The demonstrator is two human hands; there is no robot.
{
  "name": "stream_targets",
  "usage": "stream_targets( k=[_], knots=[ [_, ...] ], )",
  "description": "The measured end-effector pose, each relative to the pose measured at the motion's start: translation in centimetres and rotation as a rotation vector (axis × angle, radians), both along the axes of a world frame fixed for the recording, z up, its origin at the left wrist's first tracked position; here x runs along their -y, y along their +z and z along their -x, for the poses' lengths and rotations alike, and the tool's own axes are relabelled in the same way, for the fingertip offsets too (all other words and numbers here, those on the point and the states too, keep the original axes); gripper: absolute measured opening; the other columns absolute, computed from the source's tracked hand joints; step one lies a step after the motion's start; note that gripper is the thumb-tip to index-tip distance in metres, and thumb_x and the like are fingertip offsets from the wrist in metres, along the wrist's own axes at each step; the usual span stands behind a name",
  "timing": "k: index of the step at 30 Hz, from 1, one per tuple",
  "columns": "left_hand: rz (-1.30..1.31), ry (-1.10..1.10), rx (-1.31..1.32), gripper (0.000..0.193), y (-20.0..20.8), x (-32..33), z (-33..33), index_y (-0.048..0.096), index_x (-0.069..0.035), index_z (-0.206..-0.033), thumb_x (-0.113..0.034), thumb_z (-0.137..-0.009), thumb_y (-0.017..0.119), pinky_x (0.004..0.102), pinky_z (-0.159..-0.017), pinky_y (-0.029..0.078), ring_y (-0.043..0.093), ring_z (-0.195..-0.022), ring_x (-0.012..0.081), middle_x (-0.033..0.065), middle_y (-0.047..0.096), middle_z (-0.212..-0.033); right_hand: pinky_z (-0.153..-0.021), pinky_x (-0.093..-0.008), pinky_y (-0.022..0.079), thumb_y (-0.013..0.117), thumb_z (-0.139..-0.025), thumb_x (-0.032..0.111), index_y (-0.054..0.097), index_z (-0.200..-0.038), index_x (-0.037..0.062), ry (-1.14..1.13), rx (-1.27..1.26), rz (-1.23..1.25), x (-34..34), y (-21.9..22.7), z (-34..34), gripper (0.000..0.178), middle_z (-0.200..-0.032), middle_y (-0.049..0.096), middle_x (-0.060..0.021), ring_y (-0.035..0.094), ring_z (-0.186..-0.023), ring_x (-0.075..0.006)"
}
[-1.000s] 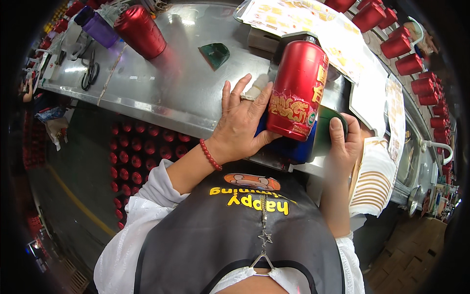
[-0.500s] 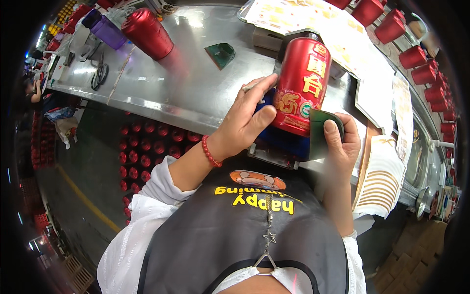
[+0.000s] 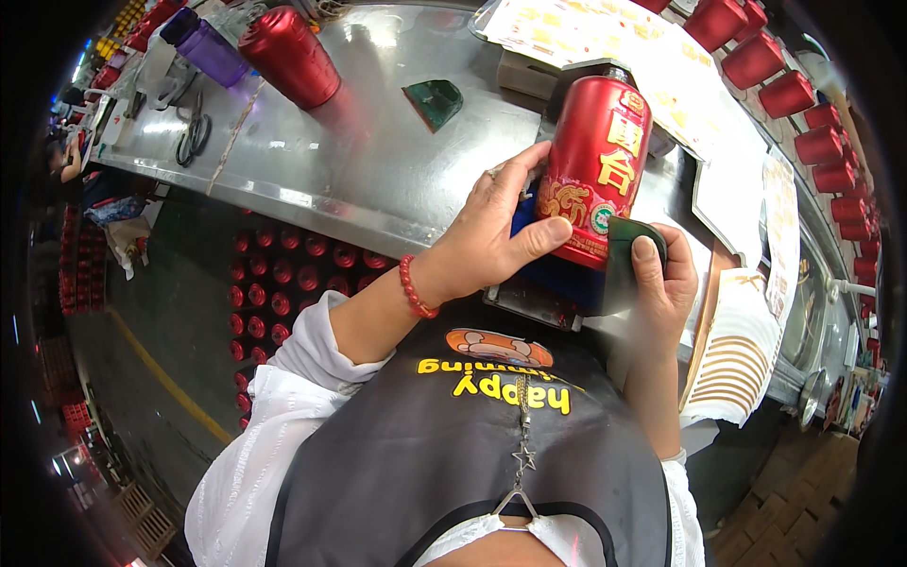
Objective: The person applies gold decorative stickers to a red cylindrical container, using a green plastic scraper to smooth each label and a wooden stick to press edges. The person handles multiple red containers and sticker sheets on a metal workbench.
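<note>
A glossy red bottle [image 3: 597, 142] with gold raised lettering and a gold emblem lies in a blue-lined holder [image 3: 557, 276] in front of me. My left hand [image 3: 505, 213] grips its left side, fingers along the edge and thumb over the lower front. In my right hand [image 3: 663, 269] a thin dark green scraper [image 3: 624, 257] is pinched between thumb and fingers. Its upper edge meets the bottle's lower right, beside a round green-and-white mark. A similar dark green piece [image 3: 435, 102] lies on the metal table.
On the metal table [image 3: 378, 161] stand another red bottle [image 3: 291, 59] and a purple bottle [image 3: 203, 49], with black scissors [image 3: 193, 132] nearby. Printed label sheets [image 3: 605, 42] spread across the back, and patterned strips [image 3: 732, 354] lie at right. Many red bottles [image 3: 786, 94] line the far right.
My left thumb has come over the bottle's lower front; before, it was off to the left. The bottle sits slightly further right in view. The green scraper stays at its lower right.
</note>
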State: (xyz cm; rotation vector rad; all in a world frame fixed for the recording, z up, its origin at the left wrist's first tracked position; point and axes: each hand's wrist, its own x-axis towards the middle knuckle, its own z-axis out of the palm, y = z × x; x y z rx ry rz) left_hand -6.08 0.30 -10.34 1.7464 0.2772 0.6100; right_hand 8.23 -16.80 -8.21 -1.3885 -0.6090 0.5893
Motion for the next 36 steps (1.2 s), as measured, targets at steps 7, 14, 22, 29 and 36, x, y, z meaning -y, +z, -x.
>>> stream_targets(
  k=[7,14,22,29,36],
  knots=[
    [0.034,0.055,-0.040,0.087,0.0,0.2,-0.4,0.033,0.005,-0.148,-0.054,-0.092,0.065,0.0472,-0.109,0.036,0.047,-0.128,0.0388,0.0281,0.050,-0.137,-0.073,-0.0193,0.048,0.068,-0.099,0.019,0.061,-0.106,0.0008,-0.006,-0.009,0.004,0.2,-0.2,-0.1,0.021,-0.092,0.065,0.0003,0.057,-0.080,-0.0047],
    [-0.075,0.111,-0.069,0.095,0.0,0.4,-0.9,0.033,0.009,-0.147,-0.058,-0.088,0.068,0.0479,-0.108,0.036,0.049,-0.123,0.0399,0.0290,0.051,-0.137,-0.073,-0.0192,0.047,0.068,-0.099,0.019,0.061,-0.106,0.0010,-0.014,-0.052,-0.017,0.5,0.1,0.0,0.020,-0.092,0.065,0.0006,0.056,-0.081,-0.0043],
    [-0.177,0.112,-0.089,0.094,1.2,0.9,-1.2,0.033,0.012,-0.145,-0.052,-0.088,0.070,0.0505,-0.111,0.030,0.052,-0.121,0.0398,0.0290,0.054,-0.133,-0.072,-0.0184,0.046,0.068,-0.098,0.019,0.062,-0.105,0.0013,-0.050,-0.024,-0.024,1.5,-0.6,-0.8,0.020,-0.090,0.065,0.0017,0.055,-0.080,-0.0034],
    [0.064,0.106,-0.082,0.096,0.8,0.6,-1.4,0.032,0.013,-0.146,-0.054,-0.088,0.070,0.0488,-0.111,0.031,0.053,-0.123,0.0387,0.0295,0.055,-0.132,-0.071,-0.0181,0.045,0.069,-0.098,0.019,0.062,-0.105,0.0015,-0.062,-0.044,-0.036,2.0,-1.0,-1.1,0.020,-0.090,0.065,0.0019,0.054,-0.079,-0.0032],
    [-0.215,0.050,-0.165,0.086,1.2,0.1,-0.4,0.025,0.011,-0.152,-0.039,-0.096,0.067,0.0363,-0.114,0.032,0.045,-0.135,0.0238,0.0200,0.047,-0.146,-0.073,-0.0186,0.047,0.069,-0.098,0.018,0.061,-0.105,0.0015,-0.058,-0.059,-0.062,2.0,-1.2,-1.3,0.020,-0.092,0.065,0.0009,0.056,-0.081,-0.0039]
  ],
)
